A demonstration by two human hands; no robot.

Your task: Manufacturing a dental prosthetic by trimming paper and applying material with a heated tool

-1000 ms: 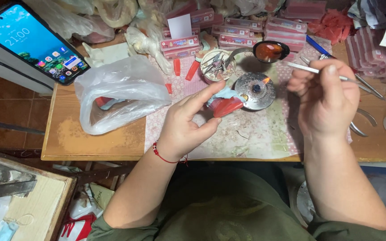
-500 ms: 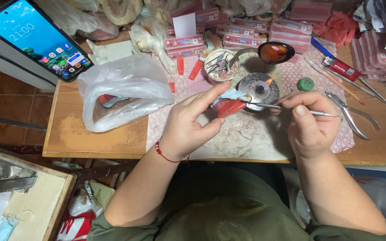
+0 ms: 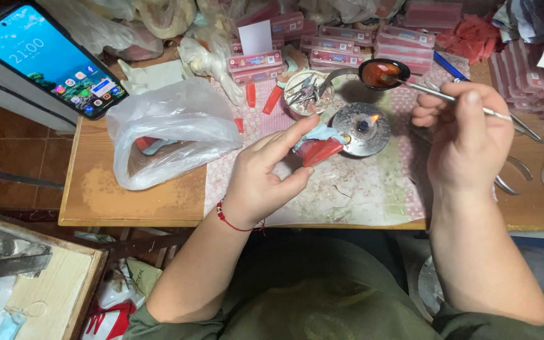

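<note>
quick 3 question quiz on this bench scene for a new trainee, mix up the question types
1. True or false: the left hand holds a red and pale blue piece beside the small round burner.
2. Where does the tip of the thin metal tool in the right hand rest?
A. in the dark spoon
B. in the clear plastic bag
C. on the phone
3. Fill in: the burner shows a small ____ at its wick.

Key: 1 true; 2 A; 3 flame
</note>
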